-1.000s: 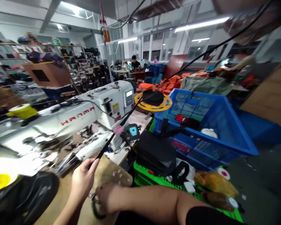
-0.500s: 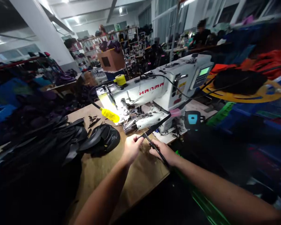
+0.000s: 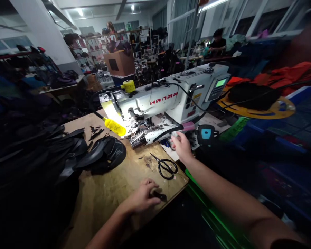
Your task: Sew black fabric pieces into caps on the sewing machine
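left hand: at small black scrap on tan wooden desk, grip: can't tell | right hand: near thin black strap along white metal sewing machine, grip: can't tell | black-handled metal scissors: on desk, between hands

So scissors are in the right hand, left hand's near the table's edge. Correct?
Not the scissors: the head view shows them lying on the wooden tabletop, out of the right hand. The left hand is near the table's edge, as you say.
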Tool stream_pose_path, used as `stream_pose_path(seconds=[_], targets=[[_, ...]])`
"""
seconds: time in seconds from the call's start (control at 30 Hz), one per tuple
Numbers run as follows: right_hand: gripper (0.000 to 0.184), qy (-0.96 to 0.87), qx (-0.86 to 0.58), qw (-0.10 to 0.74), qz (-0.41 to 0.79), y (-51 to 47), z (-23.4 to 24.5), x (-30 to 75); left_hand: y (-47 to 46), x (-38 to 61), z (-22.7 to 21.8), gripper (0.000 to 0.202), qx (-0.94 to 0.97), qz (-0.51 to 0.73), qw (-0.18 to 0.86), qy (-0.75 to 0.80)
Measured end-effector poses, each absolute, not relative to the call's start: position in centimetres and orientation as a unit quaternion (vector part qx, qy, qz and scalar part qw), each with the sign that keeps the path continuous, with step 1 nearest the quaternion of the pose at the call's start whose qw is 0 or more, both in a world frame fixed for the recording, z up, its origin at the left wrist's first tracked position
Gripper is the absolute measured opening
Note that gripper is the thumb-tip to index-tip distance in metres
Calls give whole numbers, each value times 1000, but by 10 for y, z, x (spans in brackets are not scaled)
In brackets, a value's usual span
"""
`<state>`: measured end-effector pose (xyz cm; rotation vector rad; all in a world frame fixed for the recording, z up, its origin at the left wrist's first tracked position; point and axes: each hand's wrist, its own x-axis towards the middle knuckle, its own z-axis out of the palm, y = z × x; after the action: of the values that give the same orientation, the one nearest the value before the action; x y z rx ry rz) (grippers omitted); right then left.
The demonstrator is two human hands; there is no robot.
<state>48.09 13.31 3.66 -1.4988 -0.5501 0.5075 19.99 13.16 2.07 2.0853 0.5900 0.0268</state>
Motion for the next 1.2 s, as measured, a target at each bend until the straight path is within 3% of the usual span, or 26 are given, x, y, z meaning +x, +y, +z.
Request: stream_pose_path(seconds=[0.07,0.17,0.3,0.4,0.5,0.63,0.8,0.97,1.07,1.2], targets=[[47,-146,-610,734,262,152,51,482,135,211,22,41,872,70,409,262],[40,-85,-578,759,286,168,62,479,151,248,34,22,897,189,234,324],[32,-103,-587,745,299,156,51,466,186,317,63,33,927,244,-53,278],[26,-231,-645,678,267,113,29,446,211,366,84,40,934,234,-144,226],[18,-442,-692,534,201,50,5,428,226,398,92,35,950,215,-124,189],[18,-654,-628,401,130,-9,-7,430,227,408,81,24,958,234,6,163],[23,-657,-642,394,32,-2,26,457,205,367,54,27,919,285,168,215],[30,-724,-555,406,-57,61,57,448,174,300,33,20,889,281,227,279],[37,-788,-512,341,-7,103,57,426,166,262,29,16,849,280,287,345],[32,-835,-471,255,127,138,47,406,164,216,32,17,757,310,331,470]])
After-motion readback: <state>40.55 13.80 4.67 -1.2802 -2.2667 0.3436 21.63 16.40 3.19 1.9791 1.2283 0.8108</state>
